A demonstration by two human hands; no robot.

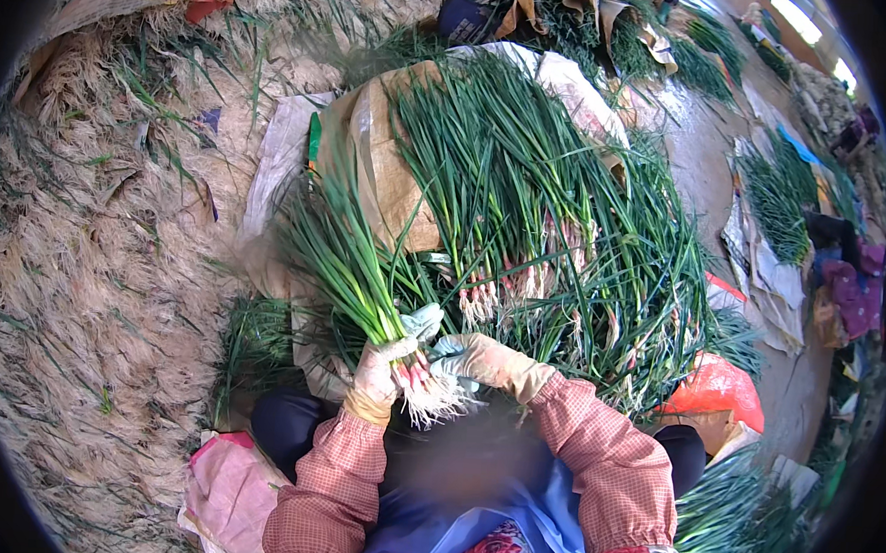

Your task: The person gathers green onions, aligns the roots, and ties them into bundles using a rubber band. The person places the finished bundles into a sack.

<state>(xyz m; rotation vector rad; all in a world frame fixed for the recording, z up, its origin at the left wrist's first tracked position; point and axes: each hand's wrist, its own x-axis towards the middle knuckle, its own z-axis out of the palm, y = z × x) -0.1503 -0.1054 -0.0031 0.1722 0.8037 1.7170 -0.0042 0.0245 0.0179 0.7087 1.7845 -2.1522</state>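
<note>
A bunch of green onions (pixel 361 277) is gripped in my gloved left hand (pixel 378 375), closed round the stems just above the bulbs. Its leaves slant up to the far left, while reddish-white bulbs and pale roots point down toward my lap. Beside those bulbs is my gloved right hand (pixel 494 363), its fingers bent in against the root end; whether they pinch anything is hidden. Just beyond both hands lies a large heap of green onions (pixel 529 161), roots toward me, partly on a tan sack (pixel 397 164).
Pale root and leaf litter (pixel 102 289) covers the floor to the left. A pink sack (pixel 231 491) lies by my left knee, a red plastic bag (pixel 723 391) by my right. More green onions (pixel 721 521) lie at lower right. A person in purple (pixel 853 288) is at far right.
</note>
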